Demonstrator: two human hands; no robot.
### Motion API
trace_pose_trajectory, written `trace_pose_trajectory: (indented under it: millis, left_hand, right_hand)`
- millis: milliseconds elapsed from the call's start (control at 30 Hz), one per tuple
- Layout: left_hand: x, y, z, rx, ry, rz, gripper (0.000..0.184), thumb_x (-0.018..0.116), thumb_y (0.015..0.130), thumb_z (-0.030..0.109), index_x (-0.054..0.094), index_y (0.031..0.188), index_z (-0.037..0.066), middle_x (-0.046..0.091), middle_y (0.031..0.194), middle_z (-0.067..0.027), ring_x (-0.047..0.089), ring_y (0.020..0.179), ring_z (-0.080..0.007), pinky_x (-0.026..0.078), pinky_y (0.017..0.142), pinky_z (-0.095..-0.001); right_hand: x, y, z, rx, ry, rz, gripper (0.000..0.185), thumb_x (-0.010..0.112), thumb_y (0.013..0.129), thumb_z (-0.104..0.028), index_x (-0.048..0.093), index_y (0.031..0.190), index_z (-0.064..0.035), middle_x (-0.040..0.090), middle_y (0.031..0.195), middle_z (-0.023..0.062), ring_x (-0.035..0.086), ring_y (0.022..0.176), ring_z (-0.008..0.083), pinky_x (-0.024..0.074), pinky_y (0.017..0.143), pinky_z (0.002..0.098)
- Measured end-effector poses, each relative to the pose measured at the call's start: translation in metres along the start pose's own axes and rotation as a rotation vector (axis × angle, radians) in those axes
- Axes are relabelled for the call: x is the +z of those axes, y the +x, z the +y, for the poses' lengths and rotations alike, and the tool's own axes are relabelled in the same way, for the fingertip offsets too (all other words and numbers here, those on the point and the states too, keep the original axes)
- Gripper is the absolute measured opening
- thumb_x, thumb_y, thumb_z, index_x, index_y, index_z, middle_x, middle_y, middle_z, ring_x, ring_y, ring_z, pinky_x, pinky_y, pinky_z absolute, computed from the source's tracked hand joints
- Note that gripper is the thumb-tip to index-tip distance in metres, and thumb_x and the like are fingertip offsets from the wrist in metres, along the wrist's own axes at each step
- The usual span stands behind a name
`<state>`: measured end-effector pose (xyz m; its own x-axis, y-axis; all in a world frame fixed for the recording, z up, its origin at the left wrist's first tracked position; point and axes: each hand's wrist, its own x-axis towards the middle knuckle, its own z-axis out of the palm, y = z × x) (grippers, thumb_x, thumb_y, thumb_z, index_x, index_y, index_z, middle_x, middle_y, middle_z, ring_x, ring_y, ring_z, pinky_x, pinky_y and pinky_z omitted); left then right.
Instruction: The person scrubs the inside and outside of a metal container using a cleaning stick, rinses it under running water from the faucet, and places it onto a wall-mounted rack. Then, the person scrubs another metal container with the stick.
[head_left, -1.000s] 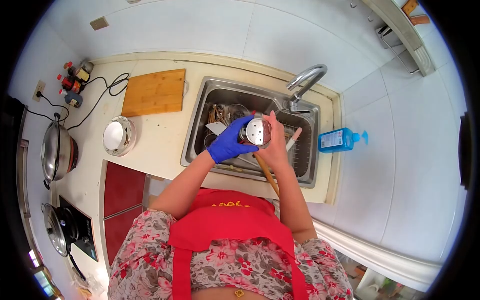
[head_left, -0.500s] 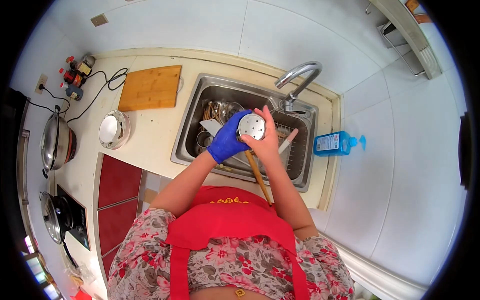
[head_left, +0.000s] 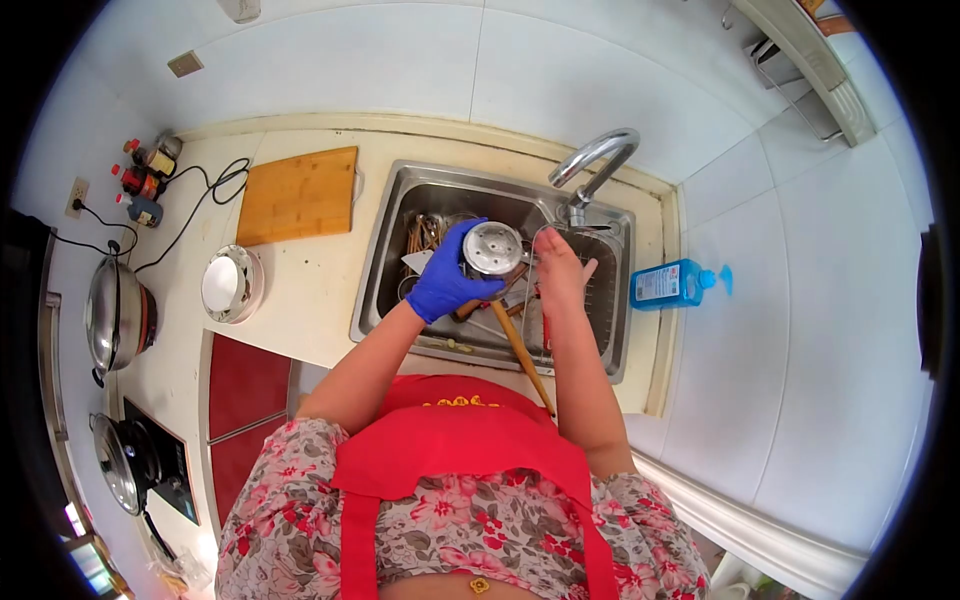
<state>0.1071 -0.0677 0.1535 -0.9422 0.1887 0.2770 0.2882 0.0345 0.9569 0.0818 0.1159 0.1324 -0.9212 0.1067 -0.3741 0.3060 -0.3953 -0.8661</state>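
In the head view, my left hand (head_left: 445, 275), in a blue rubber glove, grips a round metal container (head_left: 492, 248) above the sink. Its shiny round end, dotted with small holes, faces up. My bare right hand (head_left: 560, 268) is off the container, just to its right, with the fingers stretched out and nothing visible in them. Underneath is the steel sink (head_left: 373, 300), holding chopsticks (head_left: 425, 232) and other utensils partly hidden by my hands. A long wooden handle (head_left: 522, 352) leans over the sink's front edge. A wire rack (head_left: 595, 325) lies at the sink's right side.
A chrome faucet (head_left: 600, 165) arches over the back of the sink. Blue bottle of soap (head_left: 668, 285) is at the right. To the left are a wooden cutting board (head_left: 298, 195), stacked bowls (head_left: 228, 283), a pot (head_left: 115, 312), sauce bottles (head_left: 140, 182) and a lidded pan (head_left: 118, 465).
My right hand has let go of the metal container and moved slightly right and down. The container, still in my left hand, has shifted a little left. The camera view has tilted slightly.
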Motion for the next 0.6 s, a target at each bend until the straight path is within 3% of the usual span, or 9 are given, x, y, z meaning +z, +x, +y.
trace_pose_trajectory:
  millis: [100,167,200,233,300,433,500,533,600]
  left_hand:
    - [-0.006,0.005,-0.002,-0.022,-0.284,0.155,0.069,0.076,0.064,0.016,0.041,0.122,0.006,0.050,0.114,-0.0076,0.049,0.109,-0.0234,0.039,0.094,-0.0339]
    - [-0.019,0.008,0.003,-0.653,-0.831,0.276,0.057,0.068,0.074,0.021,0.041,0.122,0.007,0.052,0.111,-0.0083,0.050,0.108,-0.0233,0.040,0.094,-0.0360]
    - [-0.025,0.008,-0.011,-0.715,-0.940,0.240,0.047,0.059,0.082,0.029,0.043,0.122,0.010,0.053,0.113,-0.0088,0.052,0.106,-0.0235,0.043,0.092,-0.0376]
    - [-0.026,0.011,-0.007,-0.716,-0.939,0.236,0.047,0.059,0.082,0.029,0.043,0.122,0.010,0.053,0.113,-0.0088,0.052,0.106,-0.0235,0.043,0.092,-0.0376]
    - [-0.024,0.012,0.003,-0.772,-1.326,0.117,0.050,0.059,0.080,0.038,0.045,0.122,0.014,0.052,0.117,-0.0086,0.052,0.105,-0.0234,0.044,0.090,-0.0389]
    - [-0.020,0.010,-0.014,-0.841,-1.391,0.066,0.054,0.049,0.081,0.053,0.048,0.120,0.014,0.052,0.118,-0.0076,0.050,0.109,-0.0239,0.043,0.092,-0.0404]
    - [-0.018,0.009,-0.011,-0.838,-1.379,0.052,0.054,0.043,0.083,0.054,0.049,0.119,0.014,0.053,0.118,-0.0071,0.050,0.109,-0.0239,0.043,0.092,-0.0406]
    - [-0.017,0.009,-0.011,-0.818,-1.408,0.046,0.054,0.043,0.084,0.054,0.049,0.119,0.014,0.052,0.118,-0.0075,0.050,0.109,-0.0244,0.042,0.093,-0.0410]
    - [-0.016,0.008,-0.010,-0.797,-1.434,0.038,0.053,0.042,0.084,0.053,0.048,0.120,0.014,0.052,0.119,-0.0078,0.050,0.109,-0.0249,0.042,0.094,-0.0414]
  right_hand:
    - [-0.013,0.008,0.024,-0.253,-0.336,0.058,0.041,0.048,0.089,-0.021,0.043,0.127,-0.0062,0.050,0.124,0.0062,0.045,0.114,0.0176,0.0275,0.097,0.0308]
    - [-0.012,-0.006,0.014,-0.138,-0.309,0.003,0.042,0.046,0.089,-0.022,0.043,0.127,-0.0061,0.048,0.126,0.0066,0.044,0.116,0.0179,0.0269,0.098,0.0313]
    - [-0.010,-0.013,0.008,-0.022,-0.282,-0.053,0.042,0.045,0.089,-0.023,0.042,0.128,-0.0060,0.047,0.127,0.0071,0.043,0.117,0.0183,0.0262,0.098,0.0319]
    - [-0.008,-0.017,0.005,-0.024,-0.280,-0.050,0.042,0.045,0.089,-0.023,0.042,0.128,-0.0060,0.047,0.127,0.0071,0.043,0.117,0.0183,0.0262,0.098,0.0319]
    - [-0.006,-0.023,0.001,0.090,-0.206,-0.131,0.043,0.044,0.089,-0.023,0.041,0.129,-0.0061,0.043,0.130,0.0101,0.040,0.120,0.0200,0.0265,0.101,0.0360]
    - [-0.002,-0.026,0.009,-0.042,-0.074,-0.274,0.047,0.048,0.087,-0.019,0.038,0.131,-0.0059,0.041,0.132,0.0123,0.038,0.122,0.0217,0.0284,0.101,0.0386]
    - [0.012,-0.034,0.005,-0.354,-0.179,-0.424,0.062,0.060,0.080,-0.014,0.031,0.134,-0.0060,0.038,0.133,0.0125,0.038,0.122,0.0228,0.0314,0.099,0.0379]
    - [0.019,-0.039,-0.001,-0.439,-0.450,-0.425,0.083,0.070,0.068,-0.004,0.024,0.137,-0.0061,0.037,0.134,0.0124,0.037,0.123,0.0232,0.0310,0.100,0.0363]
    - [0.027,-0.038,0.005,-0.449,-0.499,-0.418,0.089,0.074,0.062,-0.005,0.025,0.136,-0.0056,0.037,0.134,0.0123,0.037,0.123,0.0230,0.0299,0.100,0.0363]
